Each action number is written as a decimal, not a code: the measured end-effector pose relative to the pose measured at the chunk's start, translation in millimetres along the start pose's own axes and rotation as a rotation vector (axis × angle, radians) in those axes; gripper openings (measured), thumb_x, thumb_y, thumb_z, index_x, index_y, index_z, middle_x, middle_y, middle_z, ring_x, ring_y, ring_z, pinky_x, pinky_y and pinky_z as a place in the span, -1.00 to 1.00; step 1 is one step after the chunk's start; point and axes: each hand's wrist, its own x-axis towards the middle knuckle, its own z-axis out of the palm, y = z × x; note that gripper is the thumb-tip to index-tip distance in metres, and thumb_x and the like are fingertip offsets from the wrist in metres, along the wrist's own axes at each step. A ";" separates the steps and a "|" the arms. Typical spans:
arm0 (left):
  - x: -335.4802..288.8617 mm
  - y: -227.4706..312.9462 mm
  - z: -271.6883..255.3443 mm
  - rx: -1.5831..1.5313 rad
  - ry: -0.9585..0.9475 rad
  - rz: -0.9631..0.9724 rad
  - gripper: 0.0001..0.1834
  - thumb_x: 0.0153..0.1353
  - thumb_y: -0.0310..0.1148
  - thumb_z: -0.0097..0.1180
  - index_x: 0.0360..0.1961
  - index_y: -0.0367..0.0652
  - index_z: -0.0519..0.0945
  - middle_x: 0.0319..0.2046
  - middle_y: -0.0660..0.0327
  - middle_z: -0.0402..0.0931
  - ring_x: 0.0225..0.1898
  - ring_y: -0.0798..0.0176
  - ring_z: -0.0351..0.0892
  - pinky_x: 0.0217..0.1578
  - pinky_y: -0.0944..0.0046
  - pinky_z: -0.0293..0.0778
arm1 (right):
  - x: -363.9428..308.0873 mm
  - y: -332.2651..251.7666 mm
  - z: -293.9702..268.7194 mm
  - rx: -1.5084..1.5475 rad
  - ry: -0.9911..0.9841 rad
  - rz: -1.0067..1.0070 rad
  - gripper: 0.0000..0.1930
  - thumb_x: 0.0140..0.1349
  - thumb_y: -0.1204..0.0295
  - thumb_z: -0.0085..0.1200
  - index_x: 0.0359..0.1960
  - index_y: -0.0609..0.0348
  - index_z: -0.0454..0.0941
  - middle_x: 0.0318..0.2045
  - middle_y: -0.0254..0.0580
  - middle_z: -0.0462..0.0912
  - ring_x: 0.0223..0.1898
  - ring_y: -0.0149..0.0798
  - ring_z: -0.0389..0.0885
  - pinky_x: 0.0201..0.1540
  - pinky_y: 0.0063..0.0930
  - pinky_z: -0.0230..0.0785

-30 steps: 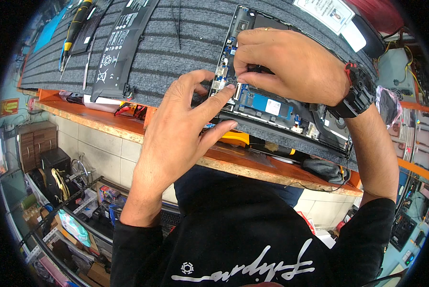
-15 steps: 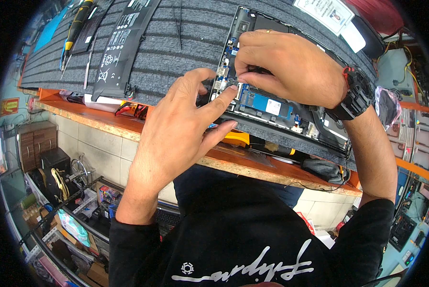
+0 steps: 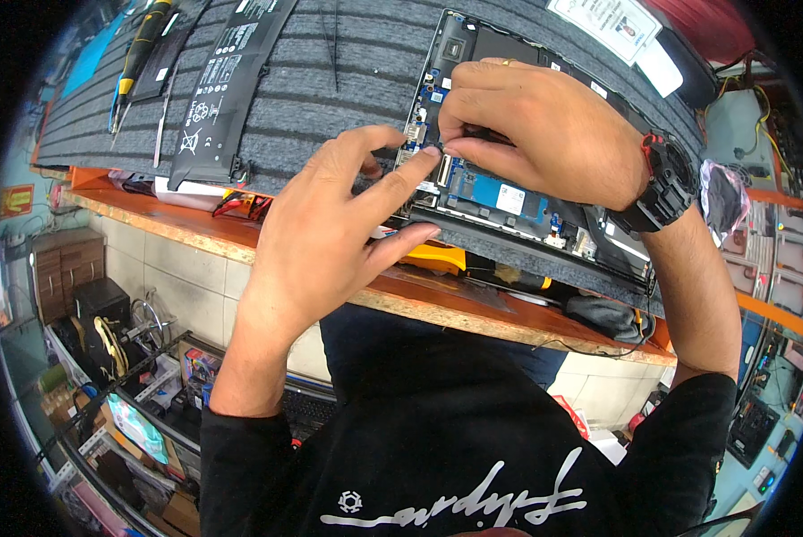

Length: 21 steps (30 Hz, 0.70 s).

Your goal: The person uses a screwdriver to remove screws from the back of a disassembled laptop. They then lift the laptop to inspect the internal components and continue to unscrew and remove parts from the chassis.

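An opened laptop base [image 3: 518, 226] lies at a slant on the grey ribbed mat, its inner parts bare. On it sits a blue-labelled SSD card [image 3: 500, 194] beside a white connector. My left hand [image 3: 330, 210] reaches over the laptop's left edge with fingers apart; its index fingertip touches the board near the connector. Over the board, my right hand [image 3: 531, 130] is closed, thumb and index finger pinched close to that left fingertip. Whatever the pinch holds, if anything, is hidden. A black watch circles my right wrist.
A black laptop battery [image 3: 218, 103] lies left on the mat [image 3: 298, 125], near metal tweezers [image 3: 161, 130] and a yellow-black screwdriver [image 3: 142, 54]. A card [image 3: 611, 27] lies beyond the laptop. Below the mat, a shelf [image 3: 509, 313] holds a yellow-handled tool [image 3: 437, 259].
My left index fingertip has shifted slightly up and left on the board, toward the right hand's pinch. My right hand has stayed nearly still.
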 end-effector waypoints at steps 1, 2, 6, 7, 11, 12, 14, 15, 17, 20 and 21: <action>-0.8 -1.2 0.8 0.004 0.006 0.007 -0.36 0.00 -0.26 0.54 0.18 -0.02 0.70 0.13 0.11 0.53 -0.14 0.12 0.59 -0.05 0.13 0.56 | -0.5 0.0 0.3 -0.005 0.003 -0.005 -0.86 0.27 0.41 0.26 -0.24 0.16 0.59 -0.27 -0.15 0.58 -0.16 -0.01 0.60 -0.13 -0.17 0.47; -1.4 -2.2 1.6 0.008 0.012 0.014 -0.36 -0.02 -0.26 0.55 0.17 -0.03 0.70 0.12 0.11 0.54 -0.14 0.13 0.59 -0.06 0.13 0.56 | -1.2 -0.1 0.4 -0.010 0.006 -0.010 -0.86 0.27 0.41 0.26 -0.23 0.16 0.59 -0.26 -0.15 0.58 -0.16 -0.01 0.60 -0.13 -0.18 0.47; -3.1 -6.7 4.4 -0.007 0.035 0.037 -0.35 -0.06 -0.25 0.57 0.15 -0.07 0.71 0.13 0.12 0.55 -0.16 0.15 0.59 -0.08 0.15 0.55 | -2.3 -1.6 -1.6 -0.013 0.005 -0.014 -0.86 0.27 0.42 0.27 -0.23 0.16 0.59 -0.26 -0.16 0.58 -0.16 -0.02 0.61 -0.13 -0.19 0.49; -3.4 -7.3 5.6 -0.010 0.037 0.036 -0.35 -0.06 -0.25 0.57 0.14 -0.07 0.72 0.13 0.11 0.54 -0.16 0.15 0.58 -0.08 0.15 0.54 | -2.7 -1.3 -0.7 -0.008 0.012 -0.014 -0.86 0.26 0.42 0.28 -0.23 0.16 0.59 -0.26 -0.16 0.58 -0.16 -0.02 0.61 -0.13 -0.20 0.49; -4.1 -8.0 7.6 -0.004 0.038 0.039 -0.37 -0.05 -0.24 0.57 0.13 -0.08 0.73 0.13 0.11 0.54 -0.17 0.17 0.56 -0.09 0.17 0.52 | -3.4 -0.3 1.2 0.003 0.026 -0.018 -0.85 0.26 0.42 0.29 -0.23 0.16 0.59 -0.26 -0.16 0.59 -0.16 -0.02 0.61 -0.13 -0.20 0.50; -4.2 -8.1 7.6 0.001 0.037 0.041 -0.37 -0.05 -0.24 0.57 0.12 -0.08 0.73 0.13 0.11 0.54 -0.17 0.17 0.56 -0.09 0.17 0.52 | -3.3 0.0 1.2 0.004 0.025 -0.020 -0.85 0.26 0.43 0.29 -0.22 0.16 0.59 -0.26 -0.16 0.59 -0.16 -0.03 0.61 -0.13 -0.20 0.50; -4.6 -9.1 7.9 -0.003 0.034 0.044 -0.36 -0.06 -0.24 0.57 0.14 -0.07 0.73 0.13 0.11 0.54 -0.16 0.17 0.55 -0.08 0.16 0.52 | -3.4 0.8 2.0 0.008 0.028 -0.021 -0.85 0.26 0.43 0.29 -0.22 0.16 0.59 -0.26 -0.16 0.58 -0.17 -0.03 0.61 -0.14 -0.20 0.49; -4.7 -9.5 7.9 -0.006 0.033 0.045 -0.35 -0.06 -0.24 0.57 0.14 -0.07 0.72 0.13 0.11 0.54 -0.16 0.17 0.55 -0.07 0.16 0.52 | -3.4 1.2 2.3 0.010 0.030 -0.022 -0.85 0.26 0.43 0.29 -0.22 0.16 0.59 -0.26 -0.16 0.58 -0.17 -0.03 0.61 -0.14 -0.20 0.49; -4.3 -9.8 7.9 -0.020 0.027 0.033 -0.33 -0.06 -0.24 0.57 0.17 -0.05 0.71 0.13 0.12 0.53 -0.17 0.17 0.55 -0.07 0.15 0.52 | -3.0 2.4 2.1 0.017 0.026 -0.025 -0.85 0.26 0.43 0.29 -0.23 0.16 0.59 -0.27 -0.16 0.58 -0.18 -0.03 0.61 -0.14 -0.20 0.48; -3.3 -9.0 7.1 -0.025 0.011 0.026 -0.31 -0.05 -0.24 0.57 0.20 -0.03 0.69 0.13 0.12 0.51 -0.17 0.17 0.55 -0.06 0.14 0.52 | -2.2 3.1 1.4 0.022 0.023 -0.030 -0.86 0.26 0.43 0.28 -0.23 0.15 0.58 -0.28 -0.17 0.57 -0.18 -0.04 0.60 -0.15 -0.20 0.48; -2.9 -8.5 6.5 -0.024 0.005 0.026 -0.30 -0.05 -0.24 0.57 0.21 -0.03 0.69 0.13 0.12 0.51 -0.17 0.17 0.54 -0.05 0.14 0.52 | -2.1 3.2 1.2 0.023 0.023 -0.032 -0.86 0.26 0.42 0.28 -0.23 0.15 0.58 -0.28 -0.17 0.57 -0.18 -0.04 0.60 -0.15 -0.20 0.48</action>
